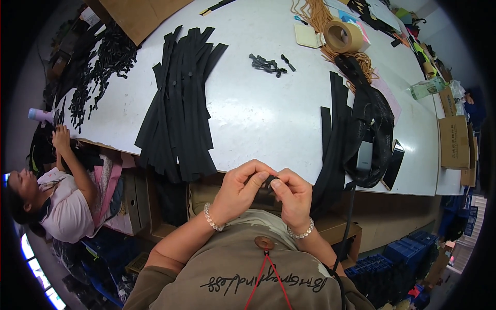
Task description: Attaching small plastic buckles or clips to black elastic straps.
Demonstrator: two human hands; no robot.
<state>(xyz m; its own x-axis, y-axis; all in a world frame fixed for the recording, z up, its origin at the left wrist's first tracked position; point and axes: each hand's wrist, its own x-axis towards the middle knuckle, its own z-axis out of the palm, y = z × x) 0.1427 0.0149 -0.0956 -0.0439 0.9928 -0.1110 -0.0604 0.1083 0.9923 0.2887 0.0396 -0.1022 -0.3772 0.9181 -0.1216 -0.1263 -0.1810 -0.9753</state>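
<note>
A tape roll (354, 37) is set by tan cords (314, 16); a phone (394, 164) is laid beside a bag (383, 124); blue crates (409, 249) are seen at lower right.

One left hand (238, 190) and one right hand (294, 200) hold one small black piece (268, 181), with two bracelets of clear round beads (211, 217) at the wrists. The white counter (258, 119) bears two piles of flat black strips (183, 103), one wide brown tape roll (355, 39), one black mesh pouch (381, 111), one glossy black slab (394, 166) and one greenish clear bottle (428, 88). The strips overlap too closely for a sure count.
</note>
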